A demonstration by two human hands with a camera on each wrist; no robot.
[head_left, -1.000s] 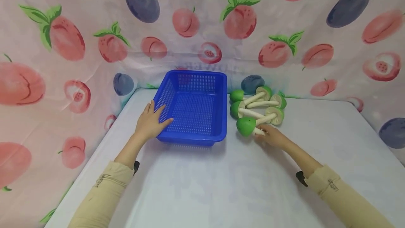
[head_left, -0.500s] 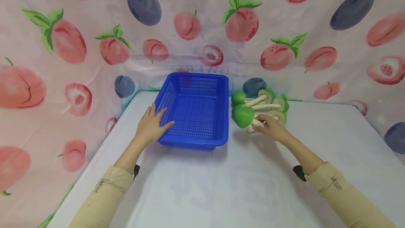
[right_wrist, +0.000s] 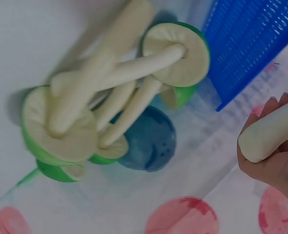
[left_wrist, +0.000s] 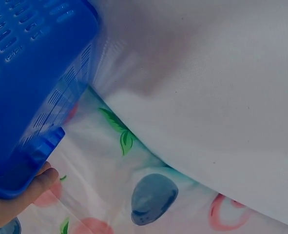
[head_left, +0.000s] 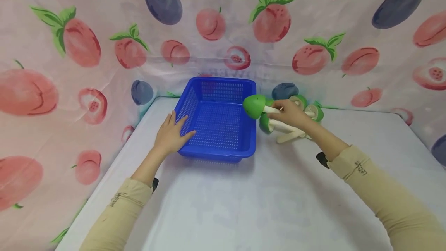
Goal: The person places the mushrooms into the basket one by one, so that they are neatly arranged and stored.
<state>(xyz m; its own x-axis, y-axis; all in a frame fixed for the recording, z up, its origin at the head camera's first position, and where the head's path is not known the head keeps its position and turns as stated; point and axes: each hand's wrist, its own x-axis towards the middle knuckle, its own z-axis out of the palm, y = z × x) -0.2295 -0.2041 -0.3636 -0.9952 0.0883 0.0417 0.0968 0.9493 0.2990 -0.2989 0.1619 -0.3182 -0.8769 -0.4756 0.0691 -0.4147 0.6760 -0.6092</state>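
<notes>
In the head view, a blue perforated plastic basket point(head_left: 216, 152) stands on the table. My left hand point(head_left: 170, 134) rests on its left rim with spread, mostly straight fingers; in the left wrist view, fingers point(left_wrist: 45, 176) show beside the basket's lip. A toy mushroom point(head_left: 254, 106) with a green cap and white stem is pinched by its stem in my right hand point(head_left: 290, 112). Its cap overlaps the basket's right rim in the head view. The stem's end point(right_wrist: 260, 141) shows in the right wrist view. Under and behind that hand lie several similar mushrooms point(right_wrist: 175, 58), partly hidden.
A white cloth point(head_left: 216, 204) covers the table. Behind and to the left hangs a pink curtain point(head_left: 209, 61) printed with fruit, close to the basket's back side. The mushroom pile lies just right of the basket.
My right hand has picked the mushroom up off the pile's front and carried it up and left to the basket's right rim. The left hand stays on the basket.
</notes>
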